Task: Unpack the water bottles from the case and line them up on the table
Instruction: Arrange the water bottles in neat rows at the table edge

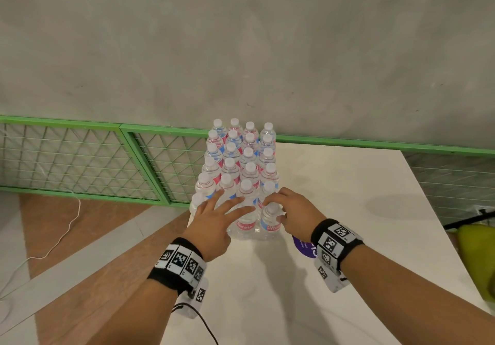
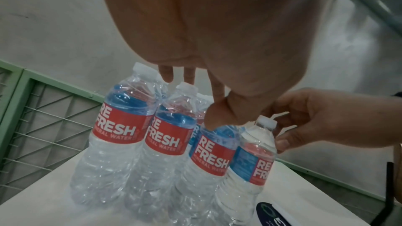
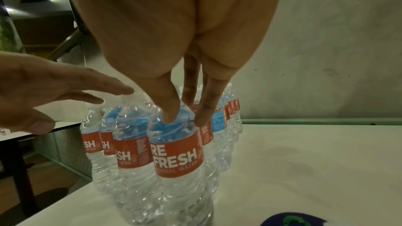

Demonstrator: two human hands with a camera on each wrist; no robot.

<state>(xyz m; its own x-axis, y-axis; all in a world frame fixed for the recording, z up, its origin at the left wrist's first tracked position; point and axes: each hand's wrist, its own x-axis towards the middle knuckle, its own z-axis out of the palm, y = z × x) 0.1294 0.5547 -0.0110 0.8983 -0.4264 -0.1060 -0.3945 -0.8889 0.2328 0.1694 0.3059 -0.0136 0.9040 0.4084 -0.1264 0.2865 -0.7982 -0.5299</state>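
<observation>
The white rectangular counter (image 1: pixel 348 210) carries everything, and the shrink-wrapped block of clear plastic water bottles with red-and-blue labels and white caps (image 1: pixel 238 162) stands along its left edge, packed in tight rows that run away from the person. That block is the landmark. At its near end both hands meet. The left hand (image 1: pixel 214 219) hovers over the near-left caps with fingers spread and straight, holding nothing; it probably steadies the pack or feels for the wrap. The right hand (image 1: pixel 292 210) curls its grip round the neck and shoulder of the near-right corner bottle (image 1: pixel 270 219), thumb on one side, fingers on the other, likely to work it loose. Just right of the block's near end lies a dark blue round sticker (image 1: pixel 304 247), partly hidden by the wrist.
</observation>
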